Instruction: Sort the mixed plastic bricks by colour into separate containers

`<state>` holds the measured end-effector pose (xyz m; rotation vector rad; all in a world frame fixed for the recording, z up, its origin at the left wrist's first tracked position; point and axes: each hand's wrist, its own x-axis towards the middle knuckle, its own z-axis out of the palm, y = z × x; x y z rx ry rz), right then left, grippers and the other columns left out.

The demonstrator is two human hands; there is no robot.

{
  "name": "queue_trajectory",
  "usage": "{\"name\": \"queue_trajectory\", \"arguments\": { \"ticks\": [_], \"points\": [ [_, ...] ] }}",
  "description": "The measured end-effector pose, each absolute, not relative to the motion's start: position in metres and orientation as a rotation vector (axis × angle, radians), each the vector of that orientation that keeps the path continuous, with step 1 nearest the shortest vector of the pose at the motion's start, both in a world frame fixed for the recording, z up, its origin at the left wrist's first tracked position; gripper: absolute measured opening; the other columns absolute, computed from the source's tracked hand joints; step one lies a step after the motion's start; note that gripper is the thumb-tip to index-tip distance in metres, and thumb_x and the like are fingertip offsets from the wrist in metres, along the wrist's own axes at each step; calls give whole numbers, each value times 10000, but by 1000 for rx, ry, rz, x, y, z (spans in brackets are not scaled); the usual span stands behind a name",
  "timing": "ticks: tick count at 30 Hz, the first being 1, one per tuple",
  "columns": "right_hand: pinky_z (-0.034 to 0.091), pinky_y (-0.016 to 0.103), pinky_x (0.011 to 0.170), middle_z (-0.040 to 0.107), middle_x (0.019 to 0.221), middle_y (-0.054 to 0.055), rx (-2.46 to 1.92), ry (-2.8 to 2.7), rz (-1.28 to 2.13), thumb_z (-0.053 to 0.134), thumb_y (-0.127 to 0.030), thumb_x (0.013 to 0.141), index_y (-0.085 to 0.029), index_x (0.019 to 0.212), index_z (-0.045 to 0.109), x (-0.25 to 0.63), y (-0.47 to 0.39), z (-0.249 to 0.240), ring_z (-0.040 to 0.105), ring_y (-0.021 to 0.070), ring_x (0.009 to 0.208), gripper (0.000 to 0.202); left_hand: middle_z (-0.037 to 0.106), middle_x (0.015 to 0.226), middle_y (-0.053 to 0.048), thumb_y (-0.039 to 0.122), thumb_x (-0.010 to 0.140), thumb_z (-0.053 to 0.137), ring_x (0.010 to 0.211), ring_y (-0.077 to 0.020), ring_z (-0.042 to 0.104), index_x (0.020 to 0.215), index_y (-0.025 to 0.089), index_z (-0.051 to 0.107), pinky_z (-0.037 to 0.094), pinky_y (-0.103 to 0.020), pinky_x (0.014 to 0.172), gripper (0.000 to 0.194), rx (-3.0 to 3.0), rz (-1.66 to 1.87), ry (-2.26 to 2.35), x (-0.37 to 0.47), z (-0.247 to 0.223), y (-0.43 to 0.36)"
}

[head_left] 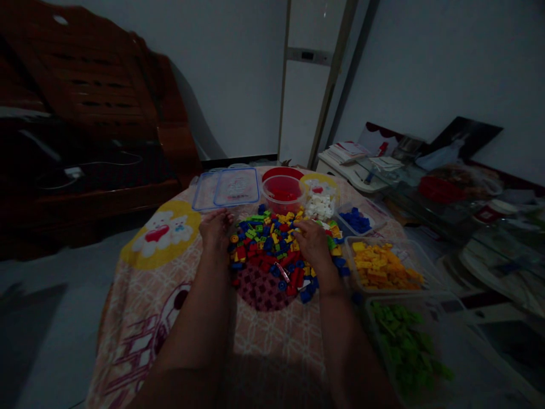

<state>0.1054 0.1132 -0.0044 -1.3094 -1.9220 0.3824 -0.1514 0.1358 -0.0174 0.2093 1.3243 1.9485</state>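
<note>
At frame centre, the brick pile [272,250] is flanked by the left hand [216,230] and right hand [313,243], fingers loosely spread and grasping nothing, as if corralled beside sorted tubs [385,264].

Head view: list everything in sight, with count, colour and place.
brick pile: one, mixed colours, middle of the cloth
cloth: one, peach with cartoon prints, under everything
red tub: one, holding red pieces, behind the pile
white-brick tub: one, right of the red tub
blue-brick tray: one, further right
yellow-brick box: one, right of the pile
green-brick box: one, near right
clear lids: two, back left
wooden bench: one, dark brown, far left
left hand: flat at the pile's left edge
right hand: resting on the pile's right side
</note>
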Motion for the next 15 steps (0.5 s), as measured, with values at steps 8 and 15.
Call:
{"name": "queue_trajectory", "arguments": {
  "ticks": [8, 15],
  "points": [
    [509, 413, 959, 776, 965, 100, -1343, -1928, 426, 619, -146, 798, -195, 855, 782, 107, 115, -6, 694, 264, 976, 179, 603, 609, -12, -35, 636, 569, 529, -72, 568, 707, 115, 608, 471, -150, 528, 171, 169, 1949, 1328, -148, -13, 135],
    [569, 337, 779, 769, 777, 33, -1295, -1375, 644, 662, -324, 750, -198, 831, 765, 113, 112, 8, 718, 218, 759, 181, 611, 604, -15, -72, 655, 560, 521, -80, 582, 699, 116, 608, 480, -155, 531, 198, 188, 1941, 1305, -151, -16, 136]
  ]
}}
